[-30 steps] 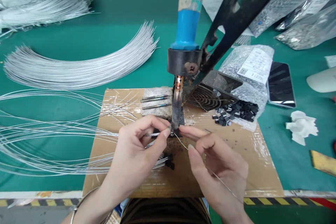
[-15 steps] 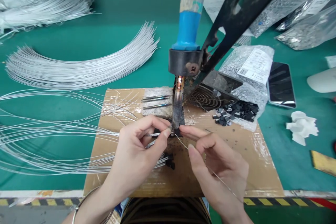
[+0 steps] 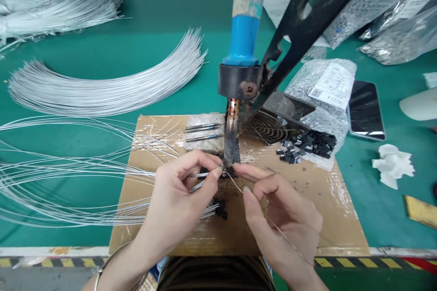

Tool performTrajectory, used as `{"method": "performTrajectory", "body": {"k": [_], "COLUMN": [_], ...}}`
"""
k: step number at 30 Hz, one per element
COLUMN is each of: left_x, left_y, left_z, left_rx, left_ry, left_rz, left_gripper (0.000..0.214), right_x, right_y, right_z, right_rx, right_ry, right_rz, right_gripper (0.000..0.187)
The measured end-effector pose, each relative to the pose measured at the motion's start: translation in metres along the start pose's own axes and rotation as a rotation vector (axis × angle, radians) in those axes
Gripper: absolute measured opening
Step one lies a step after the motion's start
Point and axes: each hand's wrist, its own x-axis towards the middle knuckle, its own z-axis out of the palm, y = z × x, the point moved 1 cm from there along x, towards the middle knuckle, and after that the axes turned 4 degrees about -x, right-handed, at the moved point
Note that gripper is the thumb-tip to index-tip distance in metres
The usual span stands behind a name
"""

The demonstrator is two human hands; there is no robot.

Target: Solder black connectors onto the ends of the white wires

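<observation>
A soldering iron with a blue handle (image 3: 244,38) hangs tip-down from a black metal bracket (image 3: 303,22). Just left of its tip, my left hand (image 3: 184,195) pinches the end of thin white wires (image 3: 201,174) between thumb and forefinger. On the other side, my right hand (image 3: 283,218) grips a strand of solder wire (image 3: 235,183), whose far end reaches the tip. The contact point is partly covered by the iron and my fingertips. Below my left hand lie more white wires ending in small black connectors (image 3: 221,209).
A cardboard sheet (image 3: 307,209) covers the work area. Coiled wire (image 3: 266,126), small black parts (image 3: 314,143), a plastic bag (image 3: 324,82) and a phone (image 3: 366,110) lie to the right. A large wire bundle (image 3: 109,93) rests at the upper left.
My right hand has shifted very slightly left along with the solder wire. My left hand holds its place at the iron's tip.
</observation>
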Motion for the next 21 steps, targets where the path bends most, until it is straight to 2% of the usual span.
{"method": "performTrajectory", "body": {"k": [10, 21], "left_x": [-0.0001, -0.0005], "left_y": [0.0054, -0.0032], "left_z": [0.0019, 0.0007], "left_rx": [-0.027, -0.022], "left_ry": [-0.001, 0.006], "left_rz": [0.049, 0.042], "left_gripper": [0.012, 0.012], "right_x": [-0.0002, 0.0001], "right_y": [-0.0003, -0.0004], "right_z": [0.0015, 0.0007], "right_rx": [-0.001, 0.004], "right_ry": [0.017, 0.021], "right_rz": [-0.021, -0.012], "right_gripper": [0.023, 0.023]}}
